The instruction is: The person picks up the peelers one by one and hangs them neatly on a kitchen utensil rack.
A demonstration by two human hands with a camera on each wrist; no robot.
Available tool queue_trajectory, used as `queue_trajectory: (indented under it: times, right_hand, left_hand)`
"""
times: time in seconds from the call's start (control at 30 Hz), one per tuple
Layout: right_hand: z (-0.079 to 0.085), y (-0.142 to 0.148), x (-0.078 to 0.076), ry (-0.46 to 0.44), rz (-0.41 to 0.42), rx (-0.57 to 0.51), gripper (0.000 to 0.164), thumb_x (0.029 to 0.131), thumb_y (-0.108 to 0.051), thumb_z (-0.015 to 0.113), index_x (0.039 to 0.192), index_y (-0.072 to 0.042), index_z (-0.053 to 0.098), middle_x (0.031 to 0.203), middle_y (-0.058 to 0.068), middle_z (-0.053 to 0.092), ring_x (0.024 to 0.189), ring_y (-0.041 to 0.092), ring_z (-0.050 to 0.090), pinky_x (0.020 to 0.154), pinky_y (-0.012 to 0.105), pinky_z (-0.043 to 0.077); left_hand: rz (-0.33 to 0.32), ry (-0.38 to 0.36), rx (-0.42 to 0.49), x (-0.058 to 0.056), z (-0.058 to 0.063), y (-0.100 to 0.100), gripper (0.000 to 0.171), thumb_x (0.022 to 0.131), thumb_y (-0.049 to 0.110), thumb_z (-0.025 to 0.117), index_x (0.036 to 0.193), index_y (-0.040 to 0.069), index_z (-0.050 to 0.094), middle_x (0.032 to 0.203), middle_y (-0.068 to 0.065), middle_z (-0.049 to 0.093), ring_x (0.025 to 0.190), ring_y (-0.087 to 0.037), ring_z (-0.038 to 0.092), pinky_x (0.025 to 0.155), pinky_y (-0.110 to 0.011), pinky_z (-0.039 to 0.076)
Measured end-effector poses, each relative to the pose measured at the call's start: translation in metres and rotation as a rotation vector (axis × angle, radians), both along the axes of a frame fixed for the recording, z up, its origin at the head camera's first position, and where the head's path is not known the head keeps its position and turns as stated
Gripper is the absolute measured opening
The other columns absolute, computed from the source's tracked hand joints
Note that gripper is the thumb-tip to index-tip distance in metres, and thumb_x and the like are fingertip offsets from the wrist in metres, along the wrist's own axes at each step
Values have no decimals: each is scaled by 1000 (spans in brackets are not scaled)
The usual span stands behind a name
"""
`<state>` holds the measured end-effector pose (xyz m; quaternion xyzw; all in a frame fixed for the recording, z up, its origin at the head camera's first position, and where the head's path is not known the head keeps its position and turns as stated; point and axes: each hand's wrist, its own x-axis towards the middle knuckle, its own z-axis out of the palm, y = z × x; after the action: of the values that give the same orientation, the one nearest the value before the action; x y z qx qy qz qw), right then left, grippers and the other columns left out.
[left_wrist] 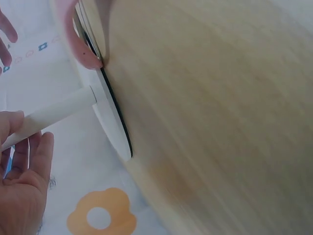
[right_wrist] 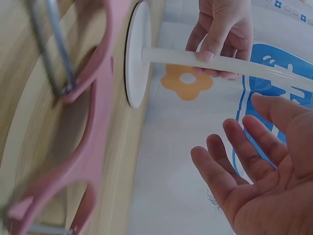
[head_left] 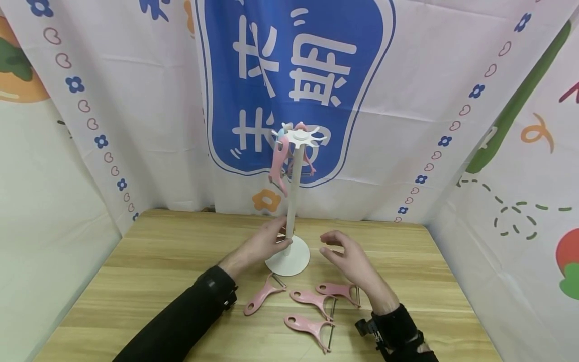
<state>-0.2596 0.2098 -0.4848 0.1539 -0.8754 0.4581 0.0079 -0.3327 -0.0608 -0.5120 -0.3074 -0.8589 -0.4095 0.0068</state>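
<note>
A white stand [head_left: 294, 201] with a round base and a hooked top stands on the table. My left hand [head_left: 267, 239] grips its pole low down, thumb on one side and fingers on the other, as the right wrist view shows. To the right of the pole, my right hand [head_left: 348, 254] hovers with loosely bent fingers and holds nothing. From the hooks hang a pink peeler [head_left: 279, 160], another pink peeler [head_left: 308, 160] behind the pole, and something light blue [head_left: 281, 132], partly hidden. Several pink peelers lie before the base, one peeler [head_left: 259, 300] left of the others.
The wooden table [head_left: 172, 251] ends at a printed white cloth [head_left: 172, 166] behind the stand. Similar cloth walls rise on both sides. A pink peeler [right_wrist: 100, 88] looms large in the right wrist view, near that camera.
</note>
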Motion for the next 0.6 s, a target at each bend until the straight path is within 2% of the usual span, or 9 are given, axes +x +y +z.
queue_trajectory:
  times: [0.17, 0.4, 0.6]
  right_hand:
    - [0, 7, 4, -3, 40, 22, 37, 98, -18, 72, 132, -8, 63, 132, 7, 64, 125, 29, 59, 103, 50, 54]
    - [-1, 17, 10, -24, 155, 103, 31, 97, -7, 69, 128, -7, 65, 130, 14, 65, 122, 37, 60, 101, 53, 55]
    - [-3, 25, 15, -39, 234, 240, 27, 95, -4, 66, 122, -10, 67, 125, 13, 67, 117, 36, 62, 100, 55, 54]
  left_hand:
    - [-17, -6, 16, -2, -3, 2, 30, 94, 4, 73, 120, 3, 57, 112, -6, 64, 111, -27, 68, 91, -29, 59]
    - [-22, 38, 8, -2, -5, 4, 30, 95, 2, 71, 120, 3, 56, 113, -8, 61, 109, -28, 66, 94, -44, 60]
    - [-26, 77, -9, -2, -7, 4, 28, 95, 2, 71, 119, 4, 55, 114, -7, 60, 109, -24, 65, 94, -37, 59]
